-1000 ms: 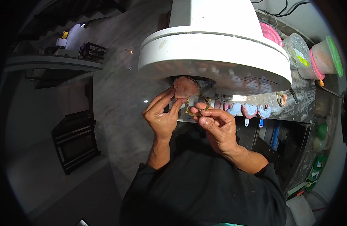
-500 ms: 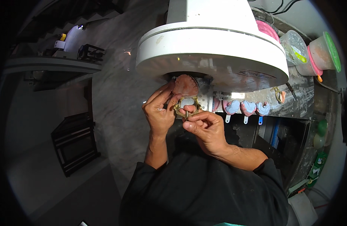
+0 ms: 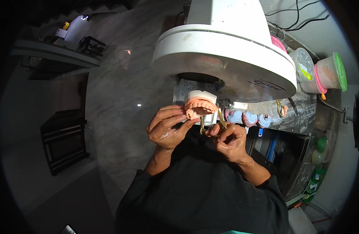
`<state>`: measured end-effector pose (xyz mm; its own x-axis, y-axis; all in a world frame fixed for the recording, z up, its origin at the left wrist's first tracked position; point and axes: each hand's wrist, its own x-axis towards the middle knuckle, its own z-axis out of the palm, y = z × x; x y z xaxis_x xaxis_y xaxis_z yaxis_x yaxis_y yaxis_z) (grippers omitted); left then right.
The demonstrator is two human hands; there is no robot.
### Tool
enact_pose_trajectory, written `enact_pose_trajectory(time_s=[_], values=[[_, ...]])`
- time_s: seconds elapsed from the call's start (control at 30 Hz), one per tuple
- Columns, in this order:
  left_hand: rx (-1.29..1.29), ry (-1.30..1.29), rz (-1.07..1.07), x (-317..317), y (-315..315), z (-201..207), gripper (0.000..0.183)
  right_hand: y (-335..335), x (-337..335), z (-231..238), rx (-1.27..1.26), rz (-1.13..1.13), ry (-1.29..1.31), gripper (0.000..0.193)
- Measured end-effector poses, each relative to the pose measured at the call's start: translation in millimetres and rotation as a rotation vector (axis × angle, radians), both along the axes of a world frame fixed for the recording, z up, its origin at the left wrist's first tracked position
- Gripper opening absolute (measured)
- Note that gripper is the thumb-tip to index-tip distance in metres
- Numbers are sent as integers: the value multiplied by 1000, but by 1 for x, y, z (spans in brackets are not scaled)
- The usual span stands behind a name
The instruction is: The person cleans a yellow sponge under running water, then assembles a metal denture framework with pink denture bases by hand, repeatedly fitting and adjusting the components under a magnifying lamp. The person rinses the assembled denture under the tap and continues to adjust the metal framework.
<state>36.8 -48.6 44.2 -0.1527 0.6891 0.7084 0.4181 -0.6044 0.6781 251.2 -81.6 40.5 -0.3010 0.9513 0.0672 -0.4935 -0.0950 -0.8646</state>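
Observation:
Just below the dark opening of a white machine, my left hand (image 3: 166, 126) grips an orange-pink dental cast (image 3: 201, 107) by its left side. The cast's row of teeth faces toward me, and a white plaster base (image 3: 202, 94) shows at its far side. My right hand (image 3: 232, 142) is closed on the near end of a brass dental articulator (image 3: 222, 118). Two brass arms run from those fingers up to the cast. Where they join it is mostly hidden behind the cast and fingers.
The big white rounded machine (image 3: 226, 46) overhangs the bench just beyond my hands. To the right, several trays with blue-and-pink dental impressions (image 3: 249, 118) line the bench edge. Another brass articulator (image 3: 281, 108), plastic tubs (image 3: 329, 74) and black cables (image 3: 296, 23) lie farther off.
The cast has tipped, so its teeth and white base now show. The articulator has turned, its arms now seen edge-on. Both hands have moved slightly nearer me, and the whole view has shifted.

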Motion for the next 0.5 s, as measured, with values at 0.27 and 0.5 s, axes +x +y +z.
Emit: enact_pose_trajectory(time_s=[0.27,0.5], values=[[-3,40,3,-1,-4,4,44,0,-1,-1,-267,86,311,18],[-31,57,118,3,0,4,51,-2,3,-6,-566,121,662,16]])
